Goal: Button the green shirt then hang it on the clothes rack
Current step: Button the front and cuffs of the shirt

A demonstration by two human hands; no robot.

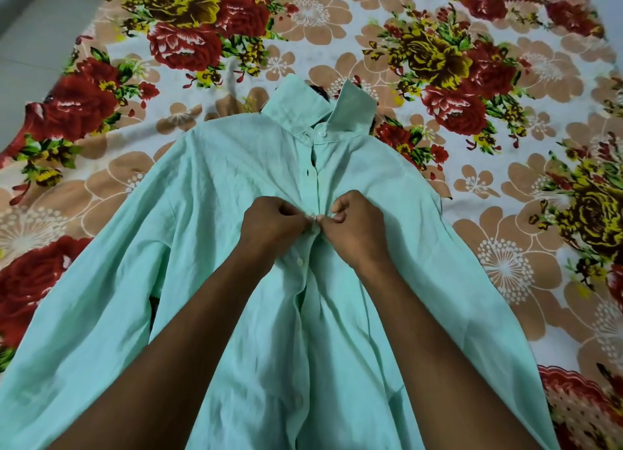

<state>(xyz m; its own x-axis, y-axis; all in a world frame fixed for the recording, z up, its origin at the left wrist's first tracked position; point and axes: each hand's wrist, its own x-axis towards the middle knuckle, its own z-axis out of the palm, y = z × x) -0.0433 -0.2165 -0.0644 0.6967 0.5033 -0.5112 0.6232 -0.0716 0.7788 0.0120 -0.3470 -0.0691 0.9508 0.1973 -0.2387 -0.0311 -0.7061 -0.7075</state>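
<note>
Green shirt (236, 186) spread face up on floral bedsheet (505, 247), collar (303, 112) away from both hands. Left hand (269, 227) and right hand (354, 230) curled tight, pinching the placket edges together at mid chest, fingertips meeting over a button barely visible between them. Collar button (322, 133) above the hands fastened; gap just below it open; another button (299, 263) just beneath the hands loose. Likely slip: thin, wrinkled cloth bunching under the pinch, button missing its hole or entering the wrong one, front left crooked. No clothes rack in sight
</note>
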